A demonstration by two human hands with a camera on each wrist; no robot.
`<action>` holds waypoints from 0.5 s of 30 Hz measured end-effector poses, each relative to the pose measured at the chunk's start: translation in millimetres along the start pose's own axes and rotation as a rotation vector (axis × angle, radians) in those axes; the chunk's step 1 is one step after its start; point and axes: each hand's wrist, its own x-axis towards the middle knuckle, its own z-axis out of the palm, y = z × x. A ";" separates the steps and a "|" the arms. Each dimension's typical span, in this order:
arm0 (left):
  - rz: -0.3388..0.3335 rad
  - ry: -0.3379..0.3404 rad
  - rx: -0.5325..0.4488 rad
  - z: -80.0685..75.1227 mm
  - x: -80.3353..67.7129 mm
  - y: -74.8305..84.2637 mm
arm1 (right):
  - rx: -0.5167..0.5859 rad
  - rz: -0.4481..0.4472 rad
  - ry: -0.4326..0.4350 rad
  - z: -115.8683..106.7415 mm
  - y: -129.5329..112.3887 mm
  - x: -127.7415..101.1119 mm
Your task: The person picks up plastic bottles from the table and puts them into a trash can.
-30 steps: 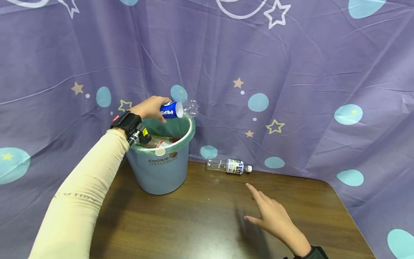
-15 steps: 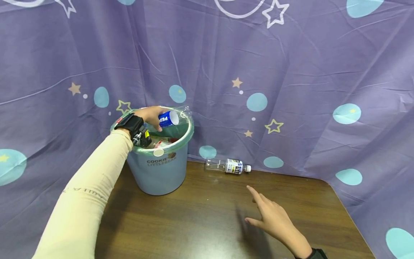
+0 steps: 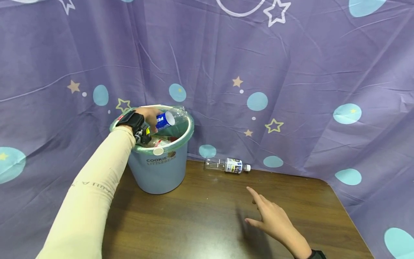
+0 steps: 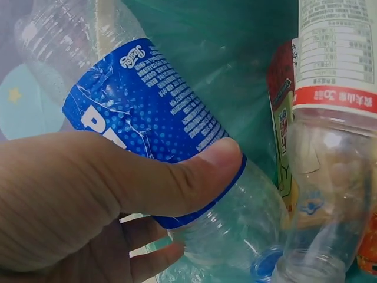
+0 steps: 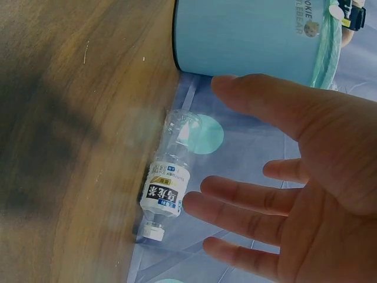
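Note:
My left hand [image 3: 152, 119] grips a clear Pepsi bottle [image 3: 166, 119] with a blue label, tilted neck-down inside the mouth of a light blue bucket [image 3: 158, 172]. In the left wrist view the thumb lies across the blue label [image 4: 147, 106], and the bottle's blue-ringed neck [image 4: 268, 262] points down at other bottles [image 4: 336, 118] in the green-lined bucket. My right hand [image 3: 262, 212] hovers open over the brown table [image 3: 200, 223], fingers spread. A small clear bottle [image 3: 228, 165] with a white cap lies on its side beyond it, by the cloth; it also shows in the right wrist view [image 5: 168, 183].
A purple cloth [image 3: 291, 90] with stars and blue dots hangs behind and around the table. The table's right corner [image 3: 330, 185] is cut off by the cloth. The bucket [image 5: 247, 35] stands at the back left, with several bottles inside it.
My left hand has lowered the Pepsi bottle from above the rim down into the bucket's mouth. My right hand has stayed almost still.

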 end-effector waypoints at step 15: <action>-0.044 0.100 -0.039 -7.4 -18.3 22.3 | 0.000 0.007 -0.019 2.5 1.2 -2.9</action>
